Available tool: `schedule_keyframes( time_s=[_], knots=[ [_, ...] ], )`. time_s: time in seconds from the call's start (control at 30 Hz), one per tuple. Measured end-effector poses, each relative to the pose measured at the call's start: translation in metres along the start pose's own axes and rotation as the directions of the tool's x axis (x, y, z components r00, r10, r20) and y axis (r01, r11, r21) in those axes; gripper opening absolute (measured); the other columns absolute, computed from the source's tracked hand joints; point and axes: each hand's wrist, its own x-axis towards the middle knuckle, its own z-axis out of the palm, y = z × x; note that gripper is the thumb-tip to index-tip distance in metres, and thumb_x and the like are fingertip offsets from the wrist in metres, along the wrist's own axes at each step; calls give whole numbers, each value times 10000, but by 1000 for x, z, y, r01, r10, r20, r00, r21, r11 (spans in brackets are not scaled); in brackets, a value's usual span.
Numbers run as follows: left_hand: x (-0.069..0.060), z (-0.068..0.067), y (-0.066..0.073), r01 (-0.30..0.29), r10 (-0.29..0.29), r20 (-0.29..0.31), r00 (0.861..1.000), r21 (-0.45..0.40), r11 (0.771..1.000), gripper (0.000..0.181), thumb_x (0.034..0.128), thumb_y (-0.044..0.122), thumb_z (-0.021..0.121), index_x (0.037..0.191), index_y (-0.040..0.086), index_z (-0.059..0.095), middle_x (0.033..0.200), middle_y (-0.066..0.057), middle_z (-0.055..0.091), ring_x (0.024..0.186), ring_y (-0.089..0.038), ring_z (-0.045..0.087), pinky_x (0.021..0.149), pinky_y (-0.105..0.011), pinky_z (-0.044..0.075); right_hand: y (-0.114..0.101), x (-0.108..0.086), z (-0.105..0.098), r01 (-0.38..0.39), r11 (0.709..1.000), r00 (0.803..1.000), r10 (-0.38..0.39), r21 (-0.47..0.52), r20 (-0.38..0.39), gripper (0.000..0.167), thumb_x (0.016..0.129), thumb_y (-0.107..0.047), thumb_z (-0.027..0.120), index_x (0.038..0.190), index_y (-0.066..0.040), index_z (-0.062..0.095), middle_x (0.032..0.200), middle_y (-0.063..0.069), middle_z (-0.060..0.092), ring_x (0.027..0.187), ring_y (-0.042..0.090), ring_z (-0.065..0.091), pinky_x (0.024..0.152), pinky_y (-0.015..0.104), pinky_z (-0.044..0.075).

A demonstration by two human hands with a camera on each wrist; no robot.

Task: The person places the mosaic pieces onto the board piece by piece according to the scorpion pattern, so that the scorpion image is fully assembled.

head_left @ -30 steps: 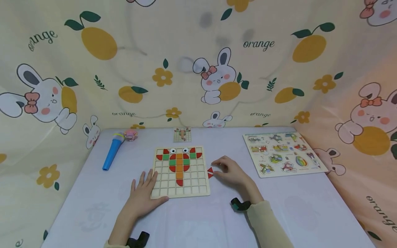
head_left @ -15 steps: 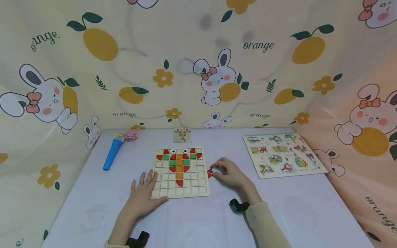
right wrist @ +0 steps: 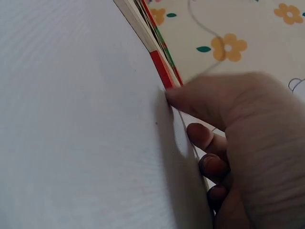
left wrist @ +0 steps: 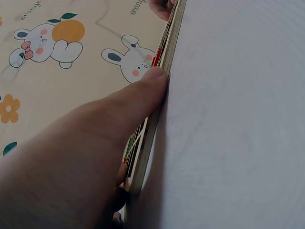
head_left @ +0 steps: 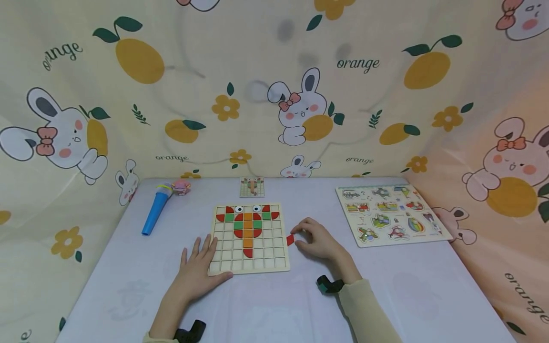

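A square wooden mosaic board (head_left: pixel 268 247) with a grid of cells lies in the middle of the table. Red, green and orange tiles and two eye tiles fill its upper part. My left hand (head_left: pixel 199 269) rests on the board's left side, fingers spread, thumb along the front edge. In the left wrist view that thumb (left wrist: pixel 143 90) presses the board's rim. Just off the right edge, my right hand (head_left: pixel 319 240) pinches red tiles (head_left: pixel 290 240) between thumb and index finger. The right wrist view shows the thumb at the end of the red tiles (right wrist: pixel 163 70).
A small pattern card (head_left: pixel 252 187) lies behind the board. At the back left are a blue toy microphone (head_left: pixel 155 212) and a pink figurine (head_left: pixel 181 186). A picture puzzle board (head_left: pixel 390 214) lies to the right. Printed cloth (head_left: pixel 257 47) hangs behind the table.
The red triangles beside the board have turned and now form one slanted four-sided shape. My right thumb and index finger have closed on them. The left hand stays in place.
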Motion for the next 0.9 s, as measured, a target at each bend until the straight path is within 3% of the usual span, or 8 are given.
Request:
schedule_keyframes(
  time_s=[0.13,0.5,0.9],
  knots=[
    [0,0,0,0,0,-2,1000,-1,1000,1212,838,806,668,1688,64,224,1766,-175,134,1625,-485,15,1231,-769,-28,-1,0,1,5,1000,1000,-5,5,2,231,937,-173,821,1157,-209,758,1194,-23,641,1171,207,588,1121,498,493],
    [-1,0,-1,1,-1,2,1000,-9,1000,1208,841,806,666,1690,69,222,1765,-179,140,1626,-484,15,1231,-768,-31,4,3,3,-17,1000,998,16,-18,-64,212,982,-203,787,1192,-188,762,1167,-28,677,1047,152,595,955,386,538],
    [-1,1,-2,6,-6,0,1000,1,1000,1213,838,807,667,1689,68,220,1766,-172,130,1626,-482,16,1234,-765,-29,-2,3,3,-33,999,991,36,28,-127,238,990,-190,774,1223,-148,753,1103,-19,677,930,148,571,820,298,519]
  ],
)
